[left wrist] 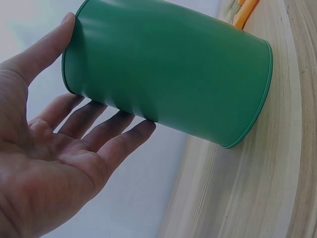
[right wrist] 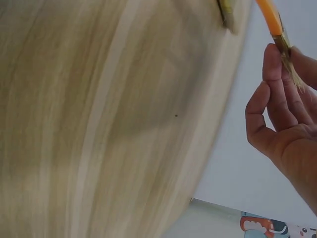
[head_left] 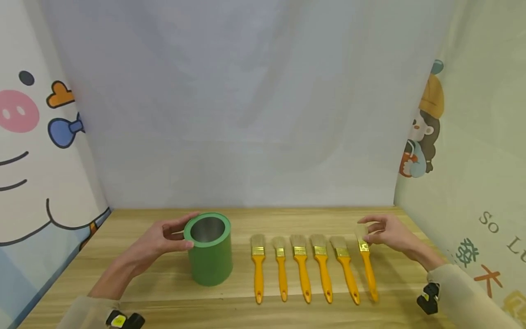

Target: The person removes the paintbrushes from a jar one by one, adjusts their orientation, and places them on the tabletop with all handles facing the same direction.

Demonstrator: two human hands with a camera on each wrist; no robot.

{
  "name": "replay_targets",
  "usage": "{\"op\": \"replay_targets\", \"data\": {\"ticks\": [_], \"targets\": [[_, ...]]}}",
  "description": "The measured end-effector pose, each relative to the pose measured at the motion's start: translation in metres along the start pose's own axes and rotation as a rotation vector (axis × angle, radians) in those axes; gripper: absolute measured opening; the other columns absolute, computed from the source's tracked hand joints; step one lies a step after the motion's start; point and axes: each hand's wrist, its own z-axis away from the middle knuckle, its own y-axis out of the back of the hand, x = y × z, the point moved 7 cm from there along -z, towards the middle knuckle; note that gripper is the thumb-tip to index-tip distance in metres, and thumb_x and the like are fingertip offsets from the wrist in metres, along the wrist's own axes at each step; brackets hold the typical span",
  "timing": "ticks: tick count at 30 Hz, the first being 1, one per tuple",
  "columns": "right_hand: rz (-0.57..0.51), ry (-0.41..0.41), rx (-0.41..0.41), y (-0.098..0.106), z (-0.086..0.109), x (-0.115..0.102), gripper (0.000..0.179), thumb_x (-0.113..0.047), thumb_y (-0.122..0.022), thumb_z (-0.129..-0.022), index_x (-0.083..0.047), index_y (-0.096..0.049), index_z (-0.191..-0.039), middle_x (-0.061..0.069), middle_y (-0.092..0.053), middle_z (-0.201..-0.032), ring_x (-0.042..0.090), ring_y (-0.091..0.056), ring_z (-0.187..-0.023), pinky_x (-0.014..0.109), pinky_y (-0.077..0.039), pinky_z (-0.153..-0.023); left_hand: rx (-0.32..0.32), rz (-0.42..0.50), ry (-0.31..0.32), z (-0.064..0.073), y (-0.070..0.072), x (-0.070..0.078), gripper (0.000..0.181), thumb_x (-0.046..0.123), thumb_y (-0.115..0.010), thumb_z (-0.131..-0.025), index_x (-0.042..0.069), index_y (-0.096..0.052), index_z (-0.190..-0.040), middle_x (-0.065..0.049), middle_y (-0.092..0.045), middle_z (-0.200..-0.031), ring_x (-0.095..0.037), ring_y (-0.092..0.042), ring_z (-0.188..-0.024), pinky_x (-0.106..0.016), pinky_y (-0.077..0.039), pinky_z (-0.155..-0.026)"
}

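Observation:
An open-topped green can (head_left: 211,265) with a grey inside stands upright on the table, left of centre. My left hand (head_left: 154,240) holds it from the left near the top; in the left wrist view the thumb is at the rim and the fingertips lie along the can's side (left wrist: 163,64). My right hand (head_left: 390,233) pinches the rightmost paintbrush (head_left: 369,274) at its bristle end, the orange handle pointing toward me. The right wrist view shows thumb and fingers meeting around the bristles and metal band, with the orange handle (right wrist: 270,17) extending upward.
Several more paintbrushes (head_left: 303,274) lie in a row between the can and my right hand, bristles away from me. The wooden table (head_left: 246,315) ends at a pale backdrop (head_left: 255,173). Printed cartoon panels (head_left: 24,192) flank it on both sides.

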Motion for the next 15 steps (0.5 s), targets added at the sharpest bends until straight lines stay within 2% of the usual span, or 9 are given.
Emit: {"op": "replay_targets", "data": {"ticks": [8,11,15], "targets": [[-0.048,-0.027,-0.09,-0.006,-0.002,0.029,0.05,0.003,-0.07,-0.097,0.019,-0.051,-0.14,0.017,-0.071,-0.102,0.026,-0.072,-0.091,0.043,-0.061,-0.084,0.009,0.001,0.012,0.002,0.0,-0.001,0.079,0.013,-0.077,-0.097,0.006,-0.036,-0.165,-0.022,-0.039,-0.163,-0.048,-0.047,-0.141,-0.06,-0.042,-0.112],[-0.044,-0.033,-0.104,-0.008,-0.004,0.035,0.05,0.003,-0.07,-0.096,0.02,-0.051,-0.139,0.017,-0.072,-0.102,0.027,-0.073,-0.091,0.039,-0.061,-0.079,0.016,0.001,0.013,0.002,0.0,-0.001,0.079,0.013,-0.077,-0.097,0.006,-0.037,-0.164,-0.022,-0.04,-0.163,-0.048,-0.048,-0.14,-0.06,-0.043,-0.112],[-0.024,-0.049,-0.111,-0.011,-0.007,0.044,0.049,0.004,-0.069,-0.096,0.021,-0.051,-0.138,0.016,-0.073,-0.101,0.022,-0.071,-0.085,0.033,-0.059,-0.071,0.022,-0.002,0.014,0.001,0.0,-0.001,0.079,0.013,-0.077,-0.097,0.005,-0.037,-0.164,-0.022,-0.039,-0.163,-0.048,-0.048,-0.14,-0.06,-0.043,-0.111]]}}
